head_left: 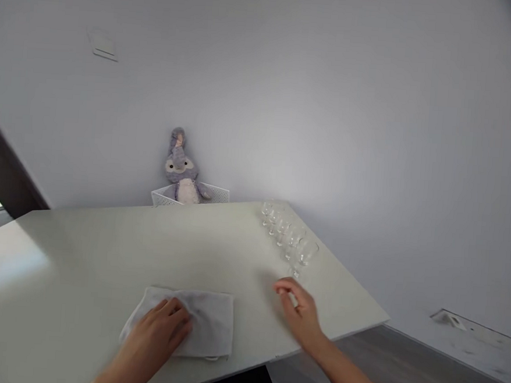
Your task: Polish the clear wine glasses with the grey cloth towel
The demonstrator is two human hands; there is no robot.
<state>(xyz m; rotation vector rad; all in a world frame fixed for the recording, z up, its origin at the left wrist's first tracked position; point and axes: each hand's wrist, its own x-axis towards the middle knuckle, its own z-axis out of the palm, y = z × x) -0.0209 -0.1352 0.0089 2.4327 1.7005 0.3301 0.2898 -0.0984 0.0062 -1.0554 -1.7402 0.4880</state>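
On the table near its front edge lies a folded white cloth, creased, with faint dark patches on it. My left hand rests on its left half, fingers loosely bent and thumb apart, pressing rather than gripping. To the right, my right hand hovers over the tabletop, thumb and fingertips curled together in a loose ring with nothing visible between them. Just beyond it stands the nearest clear stemmed glass, apparently apart from my fingers. Behind it, several similar glasses form a row running away along the table's right side.
The pale table has its right edge close to the glasses. At its far edge a grey plush toy sits in a white perforated basket against the wall. Wood-look floor shows below at right.
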